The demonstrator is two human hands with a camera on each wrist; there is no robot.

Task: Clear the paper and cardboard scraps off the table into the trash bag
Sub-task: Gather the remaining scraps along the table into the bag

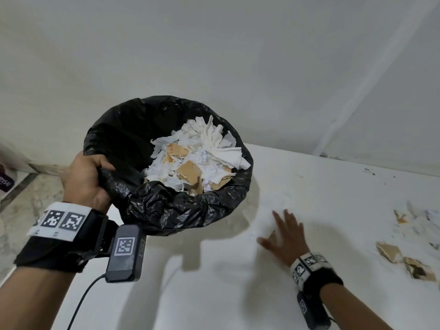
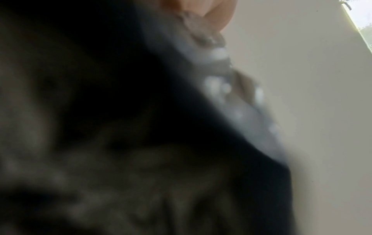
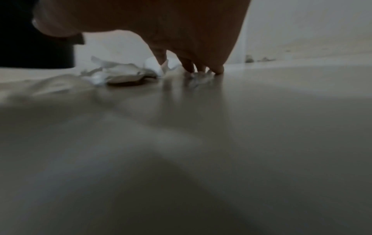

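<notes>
A black trash bag (image 1: 133, 139) hangs at the table's left edge, its mouth wide and filled with white paper and brown cardboard scraps (image 1: 195, 160). My left hand (image 1: 85, 179) grips the bag's near rim; in the left wrist view the bag (image 2: 100, 111) is a dark blur. My right hand (image 1: 284, 236) lies flat on the white table (image 1: 333, 186) with fingers spread, pressing on blurred white paper (image 1: 266, 217). In the right wrist view its fingertips (image 3: 218, 71) touch the tabletop beside crumpled paper scraps (image 3: 122, 73). More scraps (image 1: 390, 252) lie to the right.
A white wall (image 1: 214, 55) stands behind the table, with dark specks (image 1: 369, 171) near the table's back edge. To the left, below the table, lies a marbled floor (image 1: 31, 198) with a purple item (image 1: 6, 182) at the frame's edge.
</notes>
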